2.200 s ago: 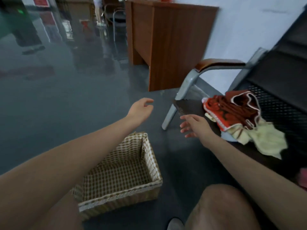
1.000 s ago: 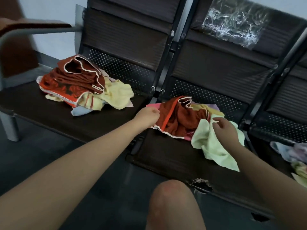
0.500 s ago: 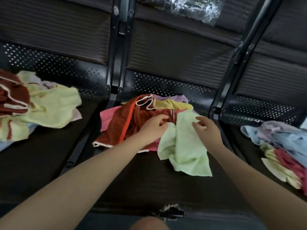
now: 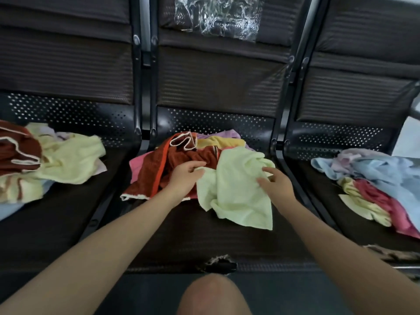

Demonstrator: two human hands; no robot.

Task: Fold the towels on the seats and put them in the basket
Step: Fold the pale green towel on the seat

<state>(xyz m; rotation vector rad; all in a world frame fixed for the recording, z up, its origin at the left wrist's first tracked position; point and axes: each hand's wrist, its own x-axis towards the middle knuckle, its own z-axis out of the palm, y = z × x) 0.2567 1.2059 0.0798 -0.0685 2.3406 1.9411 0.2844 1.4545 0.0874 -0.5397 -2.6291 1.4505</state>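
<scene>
A crumpled pale green towel (image 4: 236, 189) lies at the front of the middle seat (image 4: 181, 242), over a pile with a brown-orange towel (image 4: 159, 169), a pink one, a yellow one and a lilac one. My left hand (image 4: 184, 176) pinches the green towel's left upper edge between thumb and fingers. On the towel's right side my right hand (image 4: 276, 184) rests with its fingers spread and loose. The basket is out of view.
The left seat holds a pile with a pale yellow towel (image 4: 68, 160) and a brown one (image 4: 18, 151). On the right seat lie blue (image 4: 381, 171), red and yellow towels. Crinkled plastic (image 4: 218, 17) hangs on the middle backrest. My knee (image 4: 211, 294) is in front of the seat's torn edge (image 4: 219, 263).
My view swung from the floor basket to the row of seats. Both hands reached the middle pile; the left hand shifted from the brown towel to the green towel's edge.
</scene>
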